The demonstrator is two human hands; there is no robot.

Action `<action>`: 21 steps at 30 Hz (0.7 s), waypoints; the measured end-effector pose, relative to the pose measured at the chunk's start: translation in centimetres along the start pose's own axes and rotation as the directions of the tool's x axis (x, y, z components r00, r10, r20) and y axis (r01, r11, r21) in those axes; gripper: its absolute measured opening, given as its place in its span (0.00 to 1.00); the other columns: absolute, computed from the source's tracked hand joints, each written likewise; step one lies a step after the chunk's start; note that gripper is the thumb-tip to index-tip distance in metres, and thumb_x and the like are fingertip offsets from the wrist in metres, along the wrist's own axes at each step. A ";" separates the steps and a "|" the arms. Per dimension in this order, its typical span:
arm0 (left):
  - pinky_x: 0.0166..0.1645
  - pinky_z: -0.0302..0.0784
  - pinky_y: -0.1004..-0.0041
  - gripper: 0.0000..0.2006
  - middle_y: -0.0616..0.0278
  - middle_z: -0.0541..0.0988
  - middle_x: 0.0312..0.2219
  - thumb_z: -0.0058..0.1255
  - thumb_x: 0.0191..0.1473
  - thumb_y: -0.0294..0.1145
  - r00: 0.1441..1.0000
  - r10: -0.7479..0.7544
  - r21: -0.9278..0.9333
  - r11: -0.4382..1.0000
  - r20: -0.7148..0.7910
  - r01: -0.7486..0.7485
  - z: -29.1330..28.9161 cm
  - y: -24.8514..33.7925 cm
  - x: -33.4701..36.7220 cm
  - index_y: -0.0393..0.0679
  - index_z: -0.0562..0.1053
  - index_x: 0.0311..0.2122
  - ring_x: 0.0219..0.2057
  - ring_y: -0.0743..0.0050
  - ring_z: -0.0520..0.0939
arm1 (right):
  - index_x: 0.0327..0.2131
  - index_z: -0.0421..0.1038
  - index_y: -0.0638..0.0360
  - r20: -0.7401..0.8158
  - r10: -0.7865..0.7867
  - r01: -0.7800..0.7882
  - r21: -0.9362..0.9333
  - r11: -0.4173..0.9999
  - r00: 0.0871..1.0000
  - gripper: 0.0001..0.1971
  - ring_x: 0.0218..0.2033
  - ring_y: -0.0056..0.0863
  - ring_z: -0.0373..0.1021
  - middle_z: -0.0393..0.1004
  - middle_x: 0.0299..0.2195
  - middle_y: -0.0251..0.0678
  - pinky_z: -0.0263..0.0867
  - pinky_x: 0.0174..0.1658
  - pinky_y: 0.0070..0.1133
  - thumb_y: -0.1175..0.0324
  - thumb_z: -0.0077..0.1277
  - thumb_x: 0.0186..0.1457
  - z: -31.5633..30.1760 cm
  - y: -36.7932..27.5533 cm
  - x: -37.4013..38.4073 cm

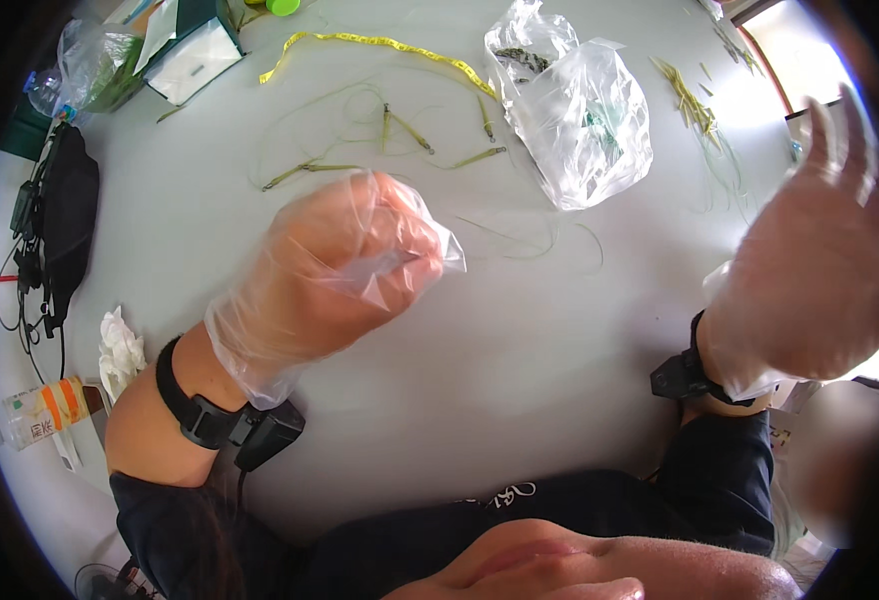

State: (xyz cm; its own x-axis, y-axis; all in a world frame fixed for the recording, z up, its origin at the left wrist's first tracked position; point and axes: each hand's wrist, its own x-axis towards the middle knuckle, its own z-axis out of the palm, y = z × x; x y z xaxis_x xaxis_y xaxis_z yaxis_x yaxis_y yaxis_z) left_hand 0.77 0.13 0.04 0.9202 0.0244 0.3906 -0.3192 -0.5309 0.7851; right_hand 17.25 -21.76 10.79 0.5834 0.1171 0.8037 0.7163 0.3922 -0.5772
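Observation:
My left hand (360,250), in a loose clear plastic glove, is held above the middle of the table with its fingers curled together. Whatever lies between those fingertips, if anything, is hidden by the crumpled glove. Thin strands (535,250) lie just to its right. Beyond it are several short green woven strips (310,168) with small metal-looking ends and fine loose threads. My right hand (805,255), gloved the same way, is raised at the right edge with its fingers stretched out and slightly blurred; it holds nothing visible.
At the back, a yellow measuring tape (380,40) curves toward a clear plastic bag (590,130). Yellow-green strips (690,100) lie far right. A box (195,65), bagged greenery (105,65), black pouch (70,215), tissue (120,350) and bottle (45,412) line the left side.

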 end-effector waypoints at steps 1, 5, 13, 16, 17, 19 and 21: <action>0.41 0.74 0.71 0.07 0.62 0.75 0.32 0.61 0.44 0.20 0.999 0.021 -0.056 0.998 0.049 -0.018 0.1 0.2 0.2 0.43 0.75 0.29 0.35 0.66 0.77 | 0.57 0.52 0.56 0.120 0.035 -0.039 0.034 0.999 0.992 0.24 0.58 0.44 0.48 0.52 0.57 0.44 0.46 0.63 0.42 0.55 0.38 0.63 -0.4 0.6 -1.1; 0.40 0.74 0.71 0.09 0.62 0.75 0.31 0.62 0.42 0.20 1.000 0.006 0.022 1.000 0.005 -0.007 0.1 -0.1 -0.6 0.43 0.76 0.30 0.35 0.65 0.77 | 0.40 0.71 0.67 0.696 0.103 0.014 -0.161 0.987 0.711 0.09 0.38 0.38 0.73 0.76 0.35 0.46 0.67 0.44 0.29 0.76 0.51 0.55 2.0 3.0 -5.5; 0.38 0.74 0.70 0.10 0.60 0.75 0.30 0.63 0.42 0.19 0.999 0.005 0.056 0.998 0.054 -0.008 -0.1 0.6 -0.2 0.42 0.77 0.31 0.32 0.63 0.77 | 0.36 0.75 0.60 0.718 0.602 -0.329 -0.508 0.796 0.349 0.07 0.25 0.38 0.73 0.74 0.23 0.42 0.69 0.31 0.26 0.74 0.50 0.53 2.8 3.0 -7.5; 0.37 0.73 0.70 0.09 0.60 0.75 0.30 0.62 0.42 0.18 0.999 0.020 0.062 0.998 0.045 -0.023 0.0 0.5 -0.2 0.41 0.76 0.31 0.32 0.63 0.77 | 0.34 0.76 0.59 0.658 0.711 -0.437 -0.579 0.689 0.249 0.07 0.24 0.32 0.73 0.73 0.21 0.42 0.68 0.30 0.24 0.69 0.51 0.55 3.0 2.9 -7.0; 0.37 0.73 0.70 0.09 0.60 0.75 0.30 0.62 0.42 0.18 0.999 0.021 0.062 0.998 0.047 -0.023 0.0 0.5 -0.1 0.41 0.76 0.31 0.32 0.63 0.77 | 0.34 0.76 0.60 0.663 0.717 -0.437 -0.592 0.678 0.214 0.07 0.23 0.31 0.73 0.73 0.21 0.42 0.67 0.29 0.23 0.68 0.51 0.56 3.0 3.0 -6.8; 0.37 0.73 0.70 0.09 0.60 0.75 0.30 0.61 0.42 0.18 0.998 0.020 0.037 0.999 0.053 -0.022 -0.1 0.4 0.0 0.41 0.76 0.31 0.31 0.64 0.77 | 0.33 0.76 0.60 0.666 0.724 -0.437 -0.605 0.666 0.180 0.07 0.23 0.29 0.72 0.74 0.21 0.42 0.67 0.29 0.22 0.68 0.51 0.56 3.2 2.7 -6.2; 0.36 0.73 0.70 0.09 0.60 0.75 0.30 0.61 0.42 0.18 0.999 0.023 0.053 0.998 0.049 -0.025 -0.1 0.4 -0.1 0.41 0.76 0.31 0.31 0.64 0.77 | 0.32 0.76 0.60 0.652 0.758 -0.433 -0.680 0.591 0.010 0.07 0.22 0.31 0.71 0.73 0.21 0.40 0.66 0.28 0.23 0.67 0.52 0.55 3.8 2.3 -5.3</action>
State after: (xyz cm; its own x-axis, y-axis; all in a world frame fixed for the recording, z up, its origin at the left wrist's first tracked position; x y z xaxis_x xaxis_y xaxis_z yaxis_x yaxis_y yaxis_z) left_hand 0.52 0.00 0.35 0.9227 -0.0291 0.3845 -0.3301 -0.5752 0.7485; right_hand 14.35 -18.03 5.80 0.2989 0.8935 -0.3353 0.4310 -0.4398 -0.7879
